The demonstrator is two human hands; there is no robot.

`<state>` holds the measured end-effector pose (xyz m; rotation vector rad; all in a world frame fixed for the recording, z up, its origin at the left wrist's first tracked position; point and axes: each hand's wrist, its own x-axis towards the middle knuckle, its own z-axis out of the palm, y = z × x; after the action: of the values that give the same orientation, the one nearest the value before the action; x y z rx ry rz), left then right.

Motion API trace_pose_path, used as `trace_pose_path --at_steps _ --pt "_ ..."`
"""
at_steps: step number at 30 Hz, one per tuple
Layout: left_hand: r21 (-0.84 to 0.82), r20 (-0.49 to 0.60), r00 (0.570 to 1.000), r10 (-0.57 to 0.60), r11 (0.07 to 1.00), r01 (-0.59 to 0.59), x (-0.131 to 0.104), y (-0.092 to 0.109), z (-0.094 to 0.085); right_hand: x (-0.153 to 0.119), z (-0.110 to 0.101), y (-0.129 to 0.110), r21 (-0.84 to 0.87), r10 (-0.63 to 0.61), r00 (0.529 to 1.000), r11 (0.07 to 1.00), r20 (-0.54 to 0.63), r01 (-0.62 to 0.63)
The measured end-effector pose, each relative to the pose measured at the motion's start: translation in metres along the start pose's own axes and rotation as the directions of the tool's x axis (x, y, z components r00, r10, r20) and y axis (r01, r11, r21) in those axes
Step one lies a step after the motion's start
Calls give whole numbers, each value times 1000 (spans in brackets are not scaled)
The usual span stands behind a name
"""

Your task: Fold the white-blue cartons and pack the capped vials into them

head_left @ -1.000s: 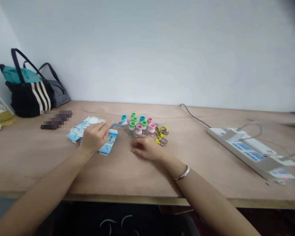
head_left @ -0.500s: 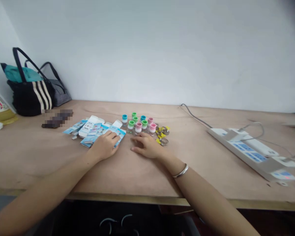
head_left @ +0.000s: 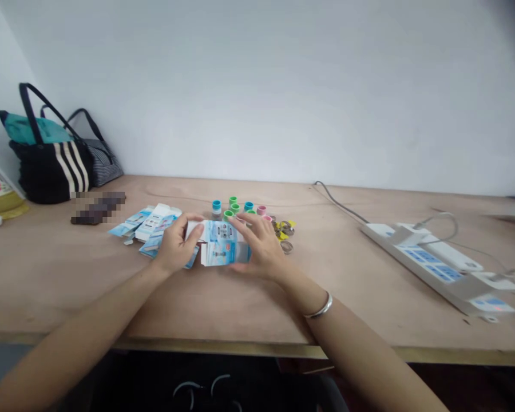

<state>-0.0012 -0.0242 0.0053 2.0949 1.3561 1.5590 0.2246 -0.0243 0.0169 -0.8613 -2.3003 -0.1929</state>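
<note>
A blue and white carton is held up between my two hands, in front of the small bottles. My left hand pinches a white flap at its left end. Around the right end curl the fingers and thumb of my right hand. More flattened cartons lie in an overlapping pile left of my left hand. Behind the held carton stand several small bottles with blue, green and pink tops, some partly hidden. Metal rings with yellow tabs lie just beyond my right hand.
At the right lies a white power strip with plugs and a grey cable. A black striped bag, a dark blurred object and a bottle of yellow liquid are at the left. The table's front edge runs below my forearms.
One carton has come off the right side of the pile and is now raised between my hands. My right hand has closed onto its right end.
</note>
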Motion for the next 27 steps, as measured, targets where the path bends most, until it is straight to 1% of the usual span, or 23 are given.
trace_pose_path --at_steps 2,4,6,7,10,12,13,16,19,22,24,26,27 --pt "-116 148 986 -76 989 94 -2 -5 10 -1 0 -2 9 -40 991 999 129 39" --pt "-189 265 959 -104 969 157 -4 -8 16 -1 2 -1 50 -38 974 998 223 28" --pt "-176 342 936 -88 972 156 -5 -8 17 -2 4 1 95 -5 962 995 272 -22" --pt "-134 362 930 -69 983 125 -5 -8 16 -2 4 3 120 16 958 991 285 -52" --pt "18 393 919 36 999 -47 -4 -5 12 -2 2 8 186 94 954 971 284 -151" --pt "59 395 912 112 987 -147 -3 -4 10 -1 -1 12 209 146 952 956 268 -206" --pt "64 392 910 132 983 -170 -3 -4 9 -1 -2 13 212 163 950 952 266 -223" --pt "76 408 905 123 983 -168 -3 -4 6 0 -3 15 213 170 946 949 276 -232" --pt "74 458 880 130 980 -183 -4 0 4 0 0 13 232 154 953 948 263 -217" --pt "69 475 864 168 972 -227 -6 6 6 1 3 10 255 140 957 945 254 -205" --pt "73 484 858 171 969 -234 -6 8 8 1 4 8 257 139 957 944 255 -205" --pt "69 486 864 128 980 -184 -6 9 9 2 5 7 249 150 956 945 253 -214" --pt "50 487 869 90 990 -130 -5 9 9 2 5 7 245 158 956 944 248 -220"
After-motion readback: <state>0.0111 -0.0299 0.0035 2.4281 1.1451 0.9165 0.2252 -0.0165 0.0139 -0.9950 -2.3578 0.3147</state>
